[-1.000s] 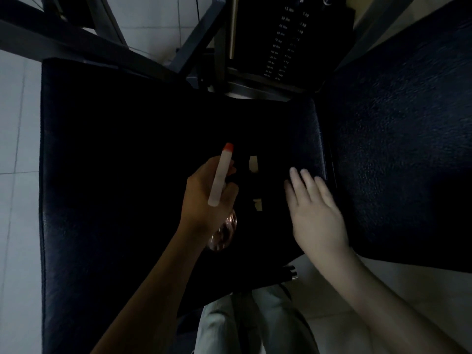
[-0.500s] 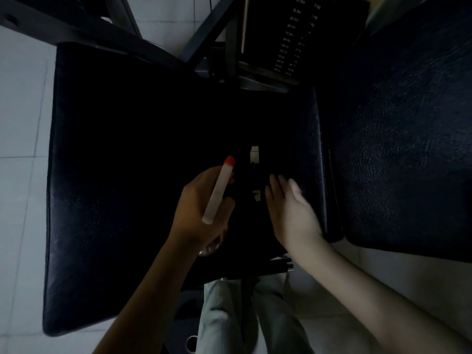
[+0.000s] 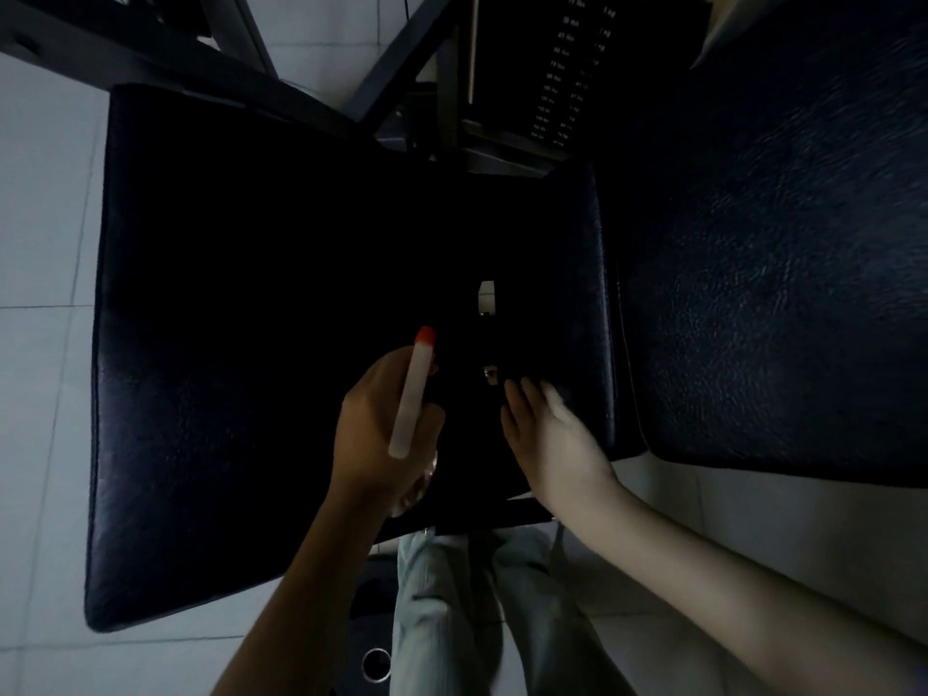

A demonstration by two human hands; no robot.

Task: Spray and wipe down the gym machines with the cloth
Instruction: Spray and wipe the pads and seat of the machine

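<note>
Gym machine seat pad [image 3: 226, 344] fills most of the head view, and it's really dark down there, so take this with a pinch of salt. Left hand [image 3: 381, 434] is wrapped round the spray bottle [image 3: 412, 399], with the white nozzle and its red tip pointing away from the body across the pad. The pad sits right under that hand and runs out to its left. Right hand [image 3: 552, 434] is just beside the left one, fingers straight and laid flat on the dark surface near its close edge, which reads to me as a wiping press. I honestly can't make out the cloth. If it's under that palm, it's as black as the vinyl. A couple of small pale bits [image 3: 487, 296] show just past the fingertips, no idea what they are. A second pad [image 3: 778, 293] lies off to the right of the right hand, and the weight stack [image 3: 562, 67] is well beyond both. My take on doing this bit well: mist the stretch just ahead of the right fingers, not the hand itself, press with a flat palm so the cloth lies spread, and work overlapping passes out to the edges and seams.
</note>
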